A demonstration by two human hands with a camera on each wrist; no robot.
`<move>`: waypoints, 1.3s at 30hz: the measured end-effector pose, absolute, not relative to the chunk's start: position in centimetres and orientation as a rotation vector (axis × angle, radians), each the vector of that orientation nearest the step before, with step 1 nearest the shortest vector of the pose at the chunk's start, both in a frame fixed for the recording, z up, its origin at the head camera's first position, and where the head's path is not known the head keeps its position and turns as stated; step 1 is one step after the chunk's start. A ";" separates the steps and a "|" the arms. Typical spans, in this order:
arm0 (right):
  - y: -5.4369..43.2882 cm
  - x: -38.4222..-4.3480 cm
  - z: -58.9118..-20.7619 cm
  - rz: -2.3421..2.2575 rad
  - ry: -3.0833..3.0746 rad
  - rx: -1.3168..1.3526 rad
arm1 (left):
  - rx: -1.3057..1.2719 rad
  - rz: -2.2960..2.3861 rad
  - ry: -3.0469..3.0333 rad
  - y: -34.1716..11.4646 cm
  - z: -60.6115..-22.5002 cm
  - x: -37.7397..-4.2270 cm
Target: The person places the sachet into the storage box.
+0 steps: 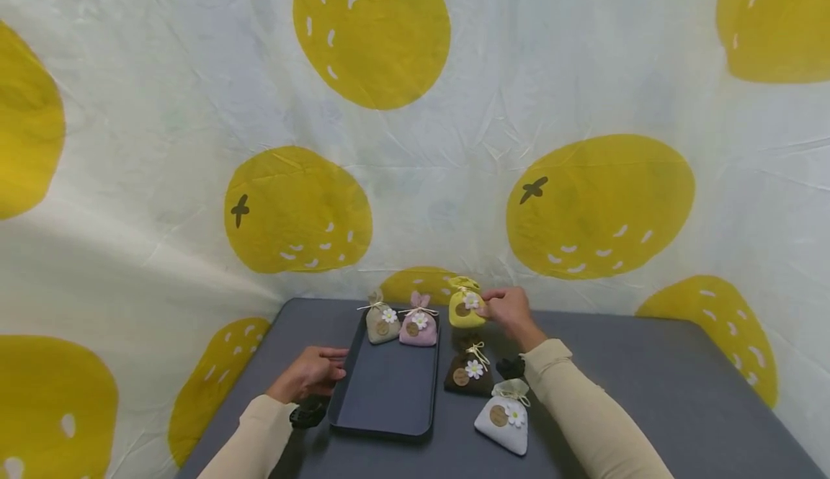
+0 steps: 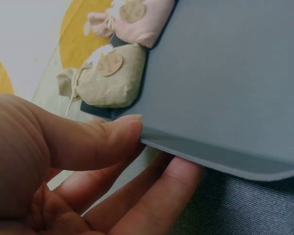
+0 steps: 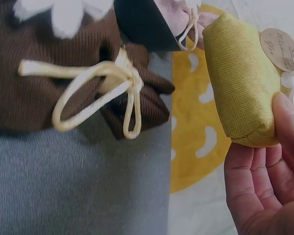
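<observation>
My right hand (image 1: 510, 311) pinches a yellow drawstring sachet (image 1: 462, 313), raised above the table's back edge; in the right wrist view, thumb and fingers grip its side (image 3: 242, 88). My left hand (image 1: 313, 372) holds the left rim of a dark grey tray (image 1: 389, 400), thumb at the edge and fingers beneath. At the tray's far end lean a beige sachet (image 1: 381, 325) and a pink sachet (image 1: 418, 330), side by side. Below the yellow one, a brown sachet (image 1: 468, 374) lies on the table, with a white sachet (image 1: 506, 421) nearer me.
The dark grey table (image 1: 616, 385) extends to the right past my forearm. Behind its back edge hangs a pale cloth (image 1: 441, 198) printed with large yellow fruit. Each sachet carries a white flower and a round brown tag.
</observation>
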State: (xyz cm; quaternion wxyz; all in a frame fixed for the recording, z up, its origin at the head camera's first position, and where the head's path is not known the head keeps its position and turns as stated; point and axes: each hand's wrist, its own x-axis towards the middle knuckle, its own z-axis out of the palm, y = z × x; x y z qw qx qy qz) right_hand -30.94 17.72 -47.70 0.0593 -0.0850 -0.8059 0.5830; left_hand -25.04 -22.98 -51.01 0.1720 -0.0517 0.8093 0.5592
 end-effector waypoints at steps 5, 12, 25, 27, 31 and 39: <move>17.0 -31.0 -47.6 1.776 -2.442 -0.224 | -0.164 1.599 2.296 -22.8 -50.9 -25.0; 15.9 -31.0 -47.5 1.774 -2.440 -0.216 | -0.178 1.605 2.289 -22.8 -51.0 -25.0; 14.1 -31.1 -47.2 1.810 -2.444 -0.194 | -0.180 1.597 2.300 -22.9 -51.0 -25.2; 13.8 -31.1 -47.1 1.816 -2.453 -0.177 | -0.172 1.597 2.300 -23.0 -51.0 -25.2; 13.1 -31.0 -47.0 1.830 -2.443 -0.174 | -0.168 1.593 2.301 -23.0 -51.0 -25.2; 11.8 -31.2 -47.3 1.901 -2.400 -0.138 | -0.187 1.628 2.277 -22.9 -51.2 -25.3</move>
